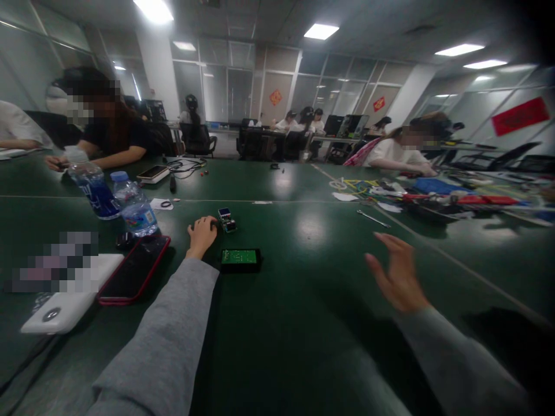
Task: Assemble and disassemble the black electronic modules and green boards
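Observation:
My left hand rests on the green table with its fingers apart and slightly bent. Just right of its fingertips lies a small electronic module with a little screen; I cannot tell whether they touch. Closer to me sits a black case with a green circuit board facing up in it. My right hand, a bit blurred, hangs above the table on the right, thumb and fingers spread, holding nothing.
On the left stand two bottles, a red-edged phone and a white power bank with a cable. A wrench lies beyond my right hand, near piled cables and tools. Several people sit around.

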Motion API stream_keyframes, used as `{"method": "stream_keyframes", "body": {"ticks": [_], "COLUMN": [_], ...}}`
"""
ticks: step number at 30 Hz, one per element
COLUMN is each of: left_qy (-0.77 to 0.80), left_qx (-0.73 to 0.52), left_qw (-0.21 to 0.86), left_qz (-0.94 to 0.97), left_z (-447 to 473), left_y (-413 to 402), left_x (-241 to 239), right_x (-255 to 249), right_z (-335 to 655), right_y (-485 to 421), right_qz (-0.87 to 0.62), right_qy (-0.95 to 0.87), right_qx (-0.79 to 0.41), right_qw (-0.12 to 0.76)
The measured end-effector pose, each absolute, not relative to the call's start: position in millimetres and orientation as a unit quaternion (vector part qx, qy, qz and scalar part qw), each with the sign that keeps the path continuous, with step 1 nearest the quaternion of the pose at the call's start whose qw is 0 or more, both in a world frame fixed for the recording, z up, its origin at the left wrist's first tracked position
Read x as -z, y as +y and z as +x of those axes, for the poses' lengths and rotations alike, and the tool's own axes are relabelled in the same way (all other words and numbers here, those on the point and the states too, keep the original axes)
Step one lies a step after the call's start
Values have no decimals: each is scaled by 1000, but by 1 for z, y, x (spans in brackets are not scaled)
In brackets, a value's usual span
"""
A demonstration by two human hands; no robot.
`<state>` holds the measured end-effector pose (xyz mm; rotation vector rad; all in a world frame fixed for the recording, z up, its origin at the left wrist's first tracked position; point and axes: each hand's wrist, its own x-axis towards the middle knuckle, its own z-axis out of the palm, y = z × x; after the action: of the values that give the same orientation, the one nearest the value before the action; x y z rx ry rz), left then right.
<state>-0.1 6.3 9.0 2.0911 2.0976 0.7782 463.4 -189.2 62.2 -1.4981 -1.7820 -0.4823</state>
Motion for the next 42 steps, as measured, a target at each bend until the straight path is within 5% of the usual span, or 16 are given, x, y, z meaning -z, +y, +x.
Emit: {"method": "stream_keyframes", "body": {"ticks": [12,16,28,42], "left_qy": [606,596,597,593], "left_qx": [-217,-194,-257,-255], "left_qw": [62,86,116,109], "left_qz": [763,775,751,756], "left_z": [-4,-3,-4,-4], "left_y": [16,16,15,14], "left_x": [-3,-7,-10,-9], "right_x": [-24,-17,-12,-11], "right_z": [235,232,240,241], "right_y": [-24,-16,-20,-17], "right_qz": [-394,-370,-466,-468], "right_qy": [-869,-890,-779,-802], "right_qx": [-39,-50,-74,5], "right_qw": [296,260,413,371]}}
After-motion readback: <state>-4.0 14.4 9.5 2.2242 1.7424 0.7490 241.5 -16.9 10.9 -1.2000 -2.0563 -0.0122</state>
